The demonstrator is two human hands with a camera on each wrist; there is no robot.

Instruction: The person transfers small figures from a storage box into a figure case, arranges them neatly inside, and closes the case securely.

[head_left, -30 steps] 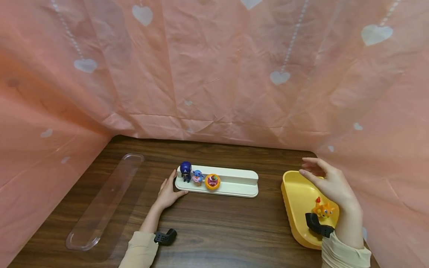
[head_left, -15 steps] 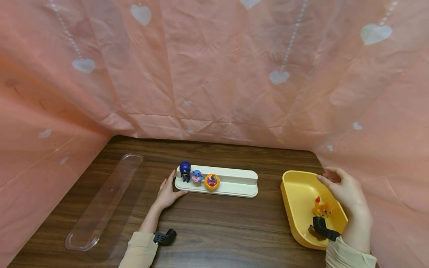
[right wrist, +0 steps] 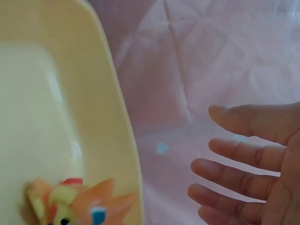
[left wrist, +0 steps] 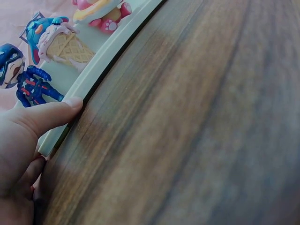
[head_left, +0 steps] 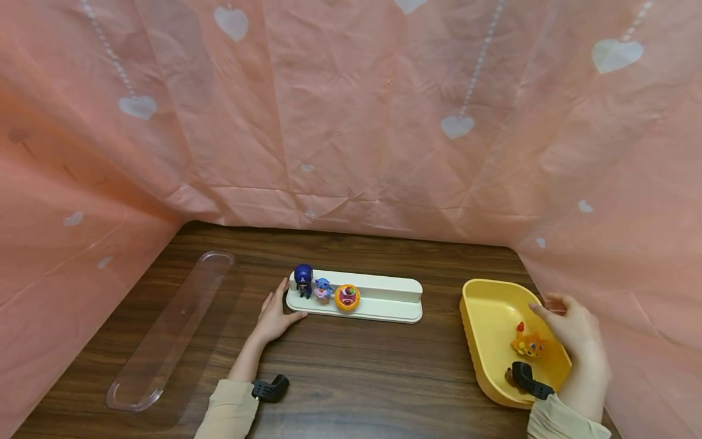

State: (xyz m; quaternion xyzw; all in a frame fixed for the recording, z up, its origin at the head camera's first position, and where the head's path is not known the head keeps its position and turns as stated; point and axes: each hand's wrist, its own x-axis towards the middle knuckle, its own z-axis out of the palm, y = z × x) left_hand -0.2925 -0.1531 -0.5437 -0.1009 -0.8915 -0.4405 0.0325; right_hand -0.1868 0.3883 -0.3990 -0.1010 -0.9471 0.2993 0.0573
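In the head view a white two-step display stand (head_left: 384,308) lies mid-table. On its left part are a figurine with a blue helmet (head_left: 303,281), a blue figurine in an ice cream cone (head_left: 323,291) and a round orange-rimmed figurine (head_left: 347,297). My left hand (head_left: 274,319) holds the stand's left end, the thumb (left wrist: 56,113) along its front edge. My right hand (head_left: 576,328), holding nothing, is over the right rim of a yellow bin (head_left: 490,317); its fingers are spread in the right wrist view. An orange creature figurine (head_left: 528,344) lies in the bin.
A long clear plastic cover (head_left: 174,326) lies on the left of the wooden table (head_left: 362,378). Something brown (head_left: 509,377) in the bin is partly hidden by the right wrist's camera. Pink heart-print cloth (head_left: 351,122) walls the back and sides.
My right hand has moved right and a little down, from above the bin's back part to its right rim. The left hand and the figurines on the stand keep their places.
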